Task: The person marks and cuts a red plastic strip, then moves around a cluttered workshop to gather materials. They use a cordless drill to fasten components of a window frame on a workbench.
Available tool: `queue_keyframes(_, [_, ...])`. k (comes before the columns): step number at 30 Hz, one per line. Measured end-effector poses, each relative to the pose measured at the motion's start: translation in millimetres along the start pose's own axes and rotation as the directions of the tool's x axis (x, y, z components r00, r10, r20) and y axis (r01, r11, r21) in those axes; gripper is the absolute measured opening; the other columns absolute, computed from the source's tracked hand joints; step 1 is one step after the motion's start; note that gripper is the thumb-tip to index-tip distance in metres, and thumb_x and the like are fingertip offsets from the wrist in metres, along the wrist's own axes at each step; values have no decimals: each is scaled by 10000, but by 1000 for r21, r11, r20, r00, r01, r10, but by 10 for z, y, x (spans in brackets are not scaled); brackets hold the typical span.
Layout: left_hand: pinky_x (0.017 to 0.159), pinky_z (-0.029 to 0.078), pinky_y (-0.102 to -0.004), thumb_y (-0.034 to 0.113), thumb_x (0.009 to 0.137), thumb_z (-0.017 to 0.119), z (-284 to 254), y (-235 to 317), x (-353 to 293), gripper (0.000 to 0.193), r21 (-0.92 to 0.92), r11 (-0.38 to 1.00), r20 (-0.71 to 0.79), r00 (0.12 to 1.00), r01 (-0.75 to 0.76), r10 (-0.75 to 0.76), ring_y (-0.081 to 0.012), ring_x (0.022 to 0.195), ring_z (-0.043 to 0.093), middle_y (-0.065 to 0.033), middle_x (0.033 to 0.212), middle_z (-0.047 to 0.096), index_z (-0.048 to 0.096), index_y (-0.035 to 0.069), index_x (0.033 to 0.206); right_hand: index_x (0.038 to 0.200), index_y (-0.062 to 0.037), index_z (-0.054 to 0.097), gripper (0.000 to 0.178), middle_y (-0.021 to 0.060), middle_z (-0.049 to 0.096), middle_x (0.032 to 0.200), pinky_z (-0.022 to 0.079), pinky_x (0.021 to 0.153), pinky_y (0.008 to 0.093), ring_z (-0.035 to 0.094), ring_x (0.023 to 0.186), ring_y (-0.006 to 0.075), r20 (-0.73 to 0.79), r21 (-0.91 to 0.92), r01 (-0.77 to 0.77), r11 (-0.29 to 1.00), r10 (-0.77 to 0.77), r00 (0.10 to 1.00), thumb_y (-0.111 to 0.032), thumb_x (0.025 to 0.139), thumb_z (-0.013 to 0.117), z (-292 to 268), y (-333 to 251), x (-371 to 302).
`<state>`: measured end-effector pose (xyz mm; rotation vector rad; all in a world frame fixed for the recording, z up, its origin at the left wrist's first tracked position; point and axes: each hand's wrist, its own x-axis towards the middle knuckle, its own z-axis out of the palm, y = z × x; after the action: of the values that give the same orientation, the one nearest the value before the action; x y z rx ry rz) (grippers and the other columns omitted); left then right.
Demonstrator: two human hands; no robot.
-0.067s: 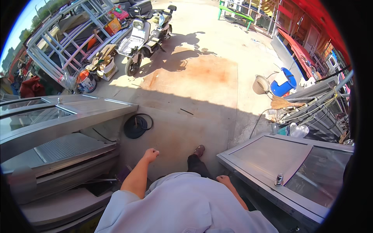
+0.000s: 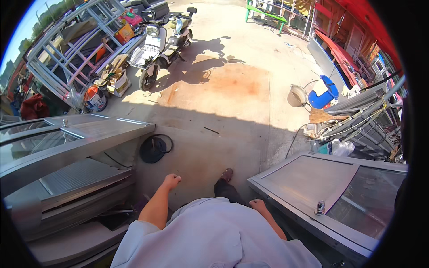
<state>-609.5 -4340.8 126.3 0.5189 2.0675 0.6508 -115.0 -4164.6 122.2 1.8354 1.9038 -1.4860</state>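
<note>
My left hand [image 2: 171, 181] hangs in front of me with its fingers curled in, and nothing shows in it. Lower down at my right side, my right hand [image 2: 258, 205] is also closed, with no object visible. Nearest to the right hand is a metal-framed door panel [image 2: 308, 176] with a glass part and a shiny round fitting [image 2: 320, 207]; a gap separates them. Off to the left of my left arm is another metal-framed glazed panel [image 2: 134, 128], above stacked profiles and ribbed sheet [image 2: 76, 176]. Neither hand touches these.
A black round object with a hoop [image 2: 152, 150] lies on the concrete ahead. Farther off stands a white scooter [image 2: 154, 47] beside stacked metal frames [image 2: 67, 58]. On the right are a blue bucket [image 2: 330, 98], a grey bucket [image 2: 296, 97], a broom [image 2: 324, 117] and piled metal lengths [image 2: 371, 127].
The surroundings sit slightly farther left in view. My left hand has dropped slightly and shifted a little left; both hands stay closed.
</note>
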Motion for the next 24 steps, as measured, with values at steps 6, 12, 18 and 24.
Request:
queue_keyframes(6, [676,543,-342,265,901,656,396,136,646,289,-40,961,76,960,272,-268,-187,753,683,-104,833,730,745,-9,928,1012,0,731,397,217,712,998,517,884,410,680,961,359,-52,-45,27,999,-29,998,-332,842,594,-1236,-765,1451])
queue_keyframes(12, [650,548,-354,257,938,639,672,1411,1224,304,-82,953,165,947,292,-276,-199,773,685,-118,908,726,716,-32,995,1067,-10,710,402,200,712,1027,521,848,402,681,969,334,-133,-57,200,978,-206,970,-334,859,596,-2313,-1856,2344])
queue_keyframes(18, [634,544,-351,242,930,619,799,2181,2657,294,-49,964,217,945,263,-247,-198,767,686,-102,887,723,699,-32,1004,1062,-10,715,402,201,713,1022,521,848,401,682,968,324,-131,36,162,986,-156,979,-336,851,610,-2820,-2336,3211])
queue_keyframes(24, [597,528,-324,237,870,593,754,3406,4299,276,-52,969,241,945,241,-222,-184,730,674,-97,869,724,708,-9,923,1036,4,726,410,214,717,1004,520,860,400,687,965,327,-75,-60,-90,994,86,993,-333,832,611,-3201,-2032,3903])
